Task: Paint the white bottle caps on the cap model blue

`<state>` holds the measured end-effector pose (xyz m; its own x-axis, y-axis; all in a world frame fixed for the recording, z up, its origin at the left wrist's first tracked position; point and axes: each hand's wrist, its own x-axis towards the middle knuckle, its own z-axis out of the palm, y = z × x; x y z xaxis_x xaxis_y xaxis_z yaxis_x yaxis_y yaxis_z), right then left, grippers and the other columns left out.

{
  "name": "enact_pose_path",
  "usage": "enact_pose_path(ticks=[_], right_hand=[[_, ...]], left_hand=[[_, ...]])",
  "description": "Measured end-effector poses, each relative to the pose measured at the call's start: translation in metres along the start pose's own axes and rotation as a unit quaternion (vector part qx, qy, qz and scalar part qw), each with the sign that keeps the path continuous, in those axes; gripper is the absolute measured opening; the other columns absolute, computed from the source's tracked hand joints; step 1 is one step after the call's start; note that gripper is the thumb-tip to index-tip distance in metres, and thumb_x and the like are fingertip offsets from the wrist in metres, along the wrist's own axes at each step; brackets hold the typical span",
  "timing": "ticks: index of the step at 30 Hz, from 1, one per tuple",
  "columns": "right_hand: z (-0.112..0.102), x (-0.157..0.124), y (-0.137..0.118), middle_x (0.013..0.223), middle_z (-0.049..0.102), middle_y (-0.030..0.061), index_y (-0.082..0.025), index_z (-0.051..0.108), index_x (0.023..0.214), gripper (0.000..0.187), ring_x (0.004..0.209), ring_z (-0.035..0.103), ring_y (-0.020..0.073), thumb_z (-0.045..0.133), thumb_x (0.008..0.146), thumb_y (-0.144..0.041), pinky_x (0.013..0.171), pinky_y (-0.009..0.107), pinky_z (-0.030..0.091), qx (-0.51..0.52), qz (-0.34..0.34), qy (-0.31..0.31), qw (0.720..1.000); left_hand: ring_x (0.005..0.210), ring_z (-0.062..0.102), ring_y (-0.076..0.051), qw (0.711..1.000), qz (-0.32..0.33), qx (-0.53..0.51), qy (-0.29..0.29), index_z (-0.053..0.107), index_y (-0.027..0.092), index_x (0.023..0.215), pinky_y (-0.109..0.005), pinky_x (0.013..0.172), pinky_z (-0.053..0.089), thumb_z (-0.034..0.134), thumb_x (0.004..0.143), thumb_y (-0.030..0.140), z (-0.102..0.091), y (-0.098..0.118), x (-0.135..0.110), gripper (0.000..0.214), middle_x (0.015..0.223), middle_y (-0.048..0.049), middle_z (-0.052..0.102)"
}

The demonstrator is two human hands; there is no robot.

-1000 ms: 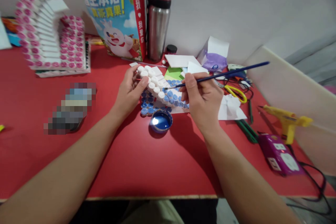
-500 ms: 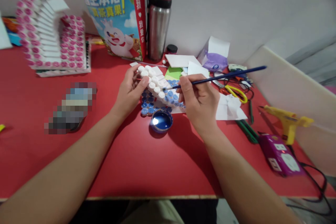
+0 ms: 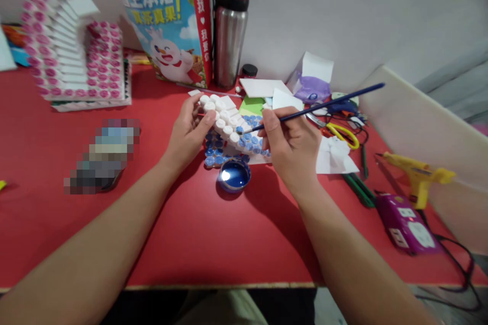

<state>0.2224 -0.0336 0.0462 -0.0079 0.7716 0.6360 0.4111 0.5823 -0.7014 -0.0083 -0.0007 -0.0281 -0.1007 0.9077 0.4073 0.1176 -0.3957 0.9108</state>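
My left hand (image 3: pixel 188 132) grips the left side of a small stepped model of white bottle caps (image 3: pixel 224 122), thumb on its upper caps; several lower caps are painted blue. My right hand (image 3: pixel 292 144) pinches a thin blue paintbrush (image 3: pixel 324 105), its tip touching a cap near the model's middle and its handle pointing up to the right. A round lid of blue paint (image 3: pixel 234 175) sits on the red table (image 3: pixel 213 233) just in front of the model, between my wrists.
A larger stepped cap model painted pink (image 3: pixel 72 45) stands at the back left, a printed carton (image 3: pixel 168 20) and steel flask (image 3: pixel 230 28) behind. Paper sheets, yellow scissors (image 3: pixel 343 134), green pens, a yellow glue gun (image 3: pixel 419 175) and purple power strip (image 3: pixel 406 223) lie right.
The brush tip has shifted slightly over the caps near the model's middle and the handle has tilted a little higher. My left hand has stayed put.
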Motion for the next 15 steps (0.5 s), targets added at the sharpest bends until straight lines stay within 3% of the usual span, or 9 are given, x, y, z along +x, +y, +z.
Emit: enact_pose_path(ticks=[9,15], right_hand=[[-0.0058,0.0045,0.0005,0.070,0.072,-0.0035,-0.026,0.071,0.090,0.040,0.062,0.070,0.0136,0.071,0.116,-0.057,0.061,0.030,0.053,-0.021,-0.001,0.031,0.999],[-0.0018,0.0031,0.0003,0.068,0.070,-0.0044,-0.026,0.069,0.086,0.041,0.058,0.066,0.0121,0.073,0.115,-0.055,0.060,0.030,0.052,0.005,-0.004,0.011,1.000]], left_hand=[[0.136,0.075,-0.035,1.000,0.004,0.006,-0.002,0.064,0.026,0.155,-0.052,0.117,0.066,0.078,0.103,0.070,-0.0004,0.0020,0.0006,0.069,0.147,-0.0149,0.077],[0.133,0.076,-0.034,1.000,0.002,0.004,0.003,0.065,0.025,0.155,-0.051,0.115,0.067,0.079,0.103,0.066,0.0006,0.0040,-0.0002,0.067,0.146,-0.0149,0.077]])
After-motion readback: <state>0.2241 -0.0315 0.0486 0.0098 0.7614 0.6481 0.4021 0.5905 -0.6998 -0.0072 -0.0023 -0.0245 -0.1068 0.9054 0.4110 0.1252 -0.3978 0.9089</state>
